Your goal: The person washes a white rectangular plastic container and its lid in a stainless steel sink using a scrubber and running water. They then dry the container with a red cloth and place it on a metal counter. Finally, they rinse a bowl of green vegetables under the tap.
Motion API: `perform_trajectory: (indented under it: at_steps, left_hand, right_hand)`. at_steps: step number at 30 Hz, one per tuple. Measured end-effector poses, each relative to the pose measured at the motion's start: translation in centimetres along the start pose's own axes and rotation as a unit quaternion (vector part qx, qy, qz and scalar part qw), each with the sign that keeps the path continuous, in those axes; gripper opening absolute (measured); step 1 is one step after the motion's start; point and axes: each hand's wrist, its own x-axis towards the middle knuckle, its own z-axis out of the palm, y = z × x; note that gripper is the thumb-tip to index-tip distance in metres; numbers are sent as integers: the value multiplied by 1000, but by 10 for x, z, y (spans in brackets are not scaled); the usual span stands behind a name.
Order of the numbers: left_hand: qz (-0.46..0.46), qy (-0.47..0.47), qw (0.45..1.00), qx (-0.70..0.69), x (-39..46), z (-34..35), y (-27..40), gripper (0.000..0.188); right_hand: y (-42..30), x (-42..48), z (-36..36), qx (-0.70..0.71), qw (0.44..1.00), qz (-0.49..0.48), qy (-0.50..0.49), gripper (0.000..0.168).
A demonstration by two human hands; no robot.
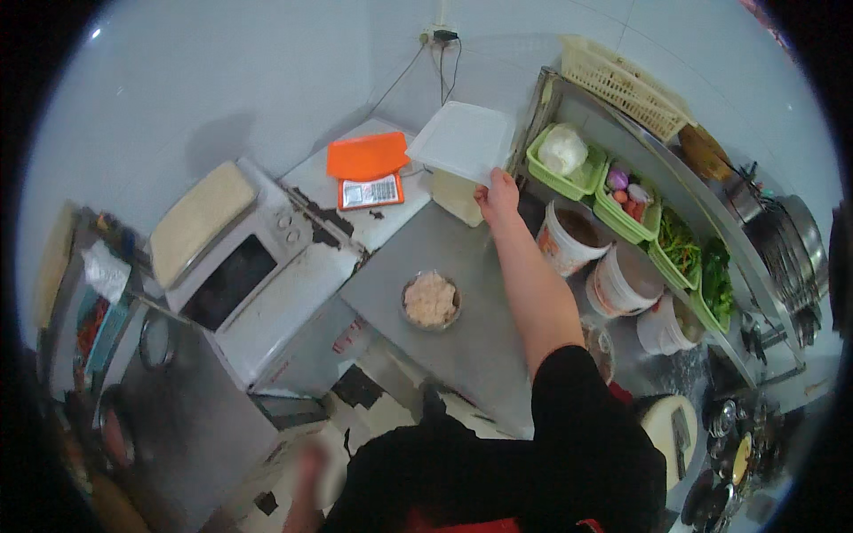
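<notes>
My right hand [498, 196] reaches out and grips the near corner of a white plastic lid [463, 138]. Under that lid stands a cream-coloured plastic container [458, 194], largely covered by it. A round bowl [432, 326] rests on the stainless steel worktop [393, 266], closer to me. It is heaped with a pale pinkish mass [430, 298] that looks like minced meat. Low at the left, above the tiled floor, is my left hand [314, 461], blurred; its fingers cannot be made out.
An orange electronic scale [370, 192] stands left of the container. Further left is a white oven-like appliance [230, 283]. Several buckets [573, 236] line the right, below a shelf with green vegetable baskets [566, 180]. A knife [680, 436] lies on a round chopping board [656, 426].
</notes>
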Motion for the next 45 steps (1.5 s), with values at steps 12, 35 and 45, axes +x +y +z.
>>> perform_trajectory:
  at_steps: [12,35,45]
  left_hand:
    - [-130,-67,989,-29,-7,67,80,34]
    - [64,-565,769,292,53,374,228,42]
    - [-34,-441,852,280,-27,389,198,37]
  right_hand:
    - [-9,129,-50,30,996,-35,76,20]
    - [-159,-331,-322,-476,868,-46,135,45]
    - [-277,-307,-549,-171,879,-92,436,58]
